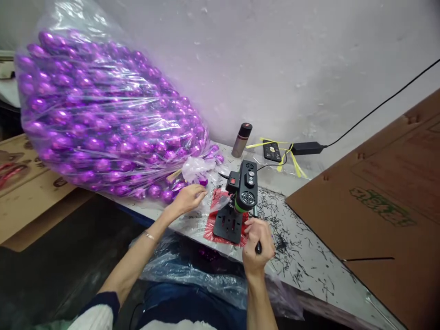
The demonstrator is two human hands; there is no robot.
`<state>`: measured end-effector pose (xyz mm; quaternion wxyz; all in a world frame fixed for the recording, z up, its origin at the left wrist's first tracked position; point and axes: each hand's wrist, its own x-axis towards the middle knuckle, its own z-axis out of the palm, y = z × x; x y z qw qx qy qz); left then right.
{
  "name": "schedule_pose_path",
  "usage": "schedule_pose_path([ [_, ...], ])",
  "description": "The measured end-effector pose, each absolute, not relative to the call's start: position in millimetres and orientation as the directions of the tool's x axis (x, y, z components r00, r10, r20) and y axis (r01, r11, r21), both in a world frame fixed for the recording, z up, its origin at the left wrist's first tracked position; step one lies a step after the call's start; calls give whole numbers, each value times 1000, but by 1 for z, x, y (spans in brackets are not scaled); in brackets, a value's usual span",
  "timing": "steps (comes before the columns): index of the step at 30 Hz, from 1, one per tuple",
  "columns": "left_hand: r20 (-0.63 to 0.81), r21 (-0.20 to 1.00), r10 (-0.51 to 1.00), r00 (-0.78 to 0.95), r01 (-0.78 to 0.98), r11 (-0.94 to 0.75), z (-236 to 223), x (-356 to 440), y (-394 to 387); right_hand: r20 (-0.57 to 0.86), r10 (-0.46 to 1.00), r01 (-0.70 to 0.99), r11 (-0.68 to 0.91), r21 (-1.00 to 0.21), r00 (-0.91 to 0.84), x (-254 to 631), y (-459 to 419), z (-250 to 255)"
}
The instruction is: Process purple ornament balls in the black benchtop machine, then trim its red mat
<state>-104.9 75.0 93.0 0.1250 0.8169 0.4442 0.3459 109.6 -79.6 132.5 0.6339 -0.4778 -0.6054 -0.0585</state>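
Purple baubles (103, 123) fill a clear bag (75, 16) slumped over the left of a white worktop (187, 224), in front of a pale, scuffed wall (275, 59). Near the worktop's front edge, a black press (248, 185) with two round vents stands over a red sheet (209, 227). The person's right hand (258, 240) is closed around a black-ended lever (258, 248) at the press's side; the left hand (189, 198), fingers loosely curled, is beside the bag's gathered mouth, and whether it holds anything cannot be told. Short black scraps (302, 229) litter the worktop right of the press. Behind, a dark-capped bottle (241, 140) stands near the wall, with a flat black device (271, 151), yellow strips (298, 166) and a black adapter (307, 148) to its right; a cord (381, 103) climbs from the adapter across the wall. Brown cardboard (343, 206) bearing green print slants along the right side, while a carton (41, 192) sits at far left. Clear plastic (206, 284) hangs below the worktop's front edge.
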Motion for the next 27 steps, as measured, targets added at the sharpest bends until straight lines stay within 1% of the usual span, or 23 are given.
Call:
schedule_pose_path([
  [2,434,528,822,368,635,-564,83,-80,96,823,508,657,534,-532,254,109,-80,133],
  [7,340,605,903,261,675,-423,69,-59,136,825,506,658,535,-530,252,108,-80,131],
  [12,203,688,946,252,651,-321,78,-67,123,830,508,659,546,-517,230,109,-80,132],
  [14,170,752,959,227,598,-275,83,-75,103,830,510,661,545,-516,228,110,-80,133],
  [15,150,804,966,211,542,-244,84,-79,91,829,509,660,545,-517,229,110,-80,134],
  [16,91,939,981,172,314,-142,85,-84,77,828,510,658,544,-520,233,110,-80,135],
  [17,13,999,987,161,43,-20,84,-87,62,825,512,656,541,-527,240,110,-80,136],
  [18,-72,977,983,167,-187,103,82,-89,47,820,515,653,535,-536,251,110,-80,136],
  [19,-159,908,970,184,-358,217,80,-90,33,814,518,650,528,-547,263,110,-80,137],
  [20,-242,821,949,200,-479,310,78,-90,21,808,521,647,522,-556,275,110,-79,137],
  [21,-316,737,923,221,-556,385,75,-87,10,803,523,645,515,-565,285,110,-79,138],
  [23,-420,613,872,250,-630,476,73,-79,-4,799,520,640,511,-574,302,110,-78,142],
  [25,-476,547,837,269,-655,522,73,-68,-11,799,512,638,509,-578,315,110,-76,147],
  [27,-508,504,813,284,-667,548,76,-57,-12,794,514,639,500,-585,325,110,-74,155],
])
